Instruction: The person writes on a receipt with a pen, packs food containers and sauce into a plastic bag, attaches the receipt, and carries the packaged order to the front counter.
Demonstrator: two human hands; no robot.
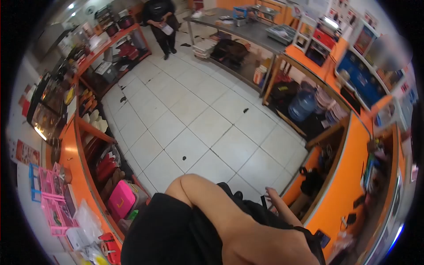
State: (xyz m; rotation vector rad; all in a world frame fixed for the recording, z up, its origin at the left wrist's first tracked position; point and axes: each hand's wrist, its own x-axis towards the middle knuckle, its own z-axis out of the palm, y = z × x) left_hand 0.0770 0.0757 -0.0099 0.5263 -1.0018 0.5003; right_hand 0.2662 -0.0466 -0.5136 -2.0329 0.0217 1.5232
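Observation:
A bare bent limb (216, 205), seemingly my left arm with its elbow forward, crosses the bottom middle over black clothing (168, 229). My left hand does not show. My right hand (272, 193) is small at the end of a forearm, low and near the right counter's inner side. Its fingers look stretched out, with nothing visible in them. Just left of it hangs a short black strap (263, 202); whether they touch I cannot tell. A phone-like dark object (322, 238) lies on the orange counter (340, 194) beyond that forearm.
A person in black (161, 24) stands on the tiled floor (194, 119) at the back, holding something pale. Orange counters and shelves line both sides. A blue water jug (302, 106) sits under the right counter, a pink case (121, 198) at left. A metal table (221, 26) stands behind.

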